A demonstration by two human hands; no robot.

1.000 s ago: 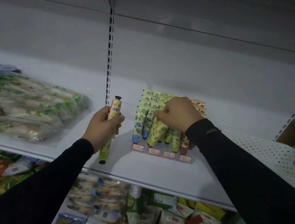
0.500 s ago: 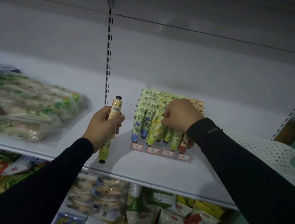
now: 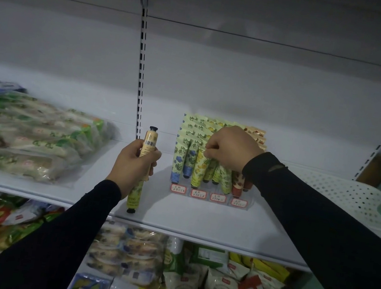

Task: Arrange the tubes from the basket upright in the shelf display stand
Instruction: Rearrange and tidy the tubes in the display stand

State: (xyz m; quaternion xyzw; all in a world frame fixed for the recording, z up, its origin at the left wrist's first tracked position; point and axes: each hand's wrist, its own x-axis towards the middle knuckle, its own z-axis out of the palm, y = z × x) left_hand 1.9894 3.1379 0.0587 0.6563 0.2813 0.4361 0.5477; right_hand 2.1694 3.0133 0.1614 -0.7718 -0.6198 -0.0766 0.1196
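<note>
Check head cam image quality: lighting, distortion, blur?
Head view: dim, flat light with a bluish cast; soft shadow beside the display stand; wide-angle bending curves the slotted upright; price tag text unreadable; barcode on the left hand's tubes fairly sharp; no glare.

The right hand point(image 3: 231, 149) has eased back toward the front rows of the clear acrylic display stand point(image 3: 210, 197), and the yellow-green floral tube point(image 3: 198, 170) it pinches, tilted a second ago, now stands nearly upright in the stand's front row, closer to the blue-flowered tubes at its left end.
</note>
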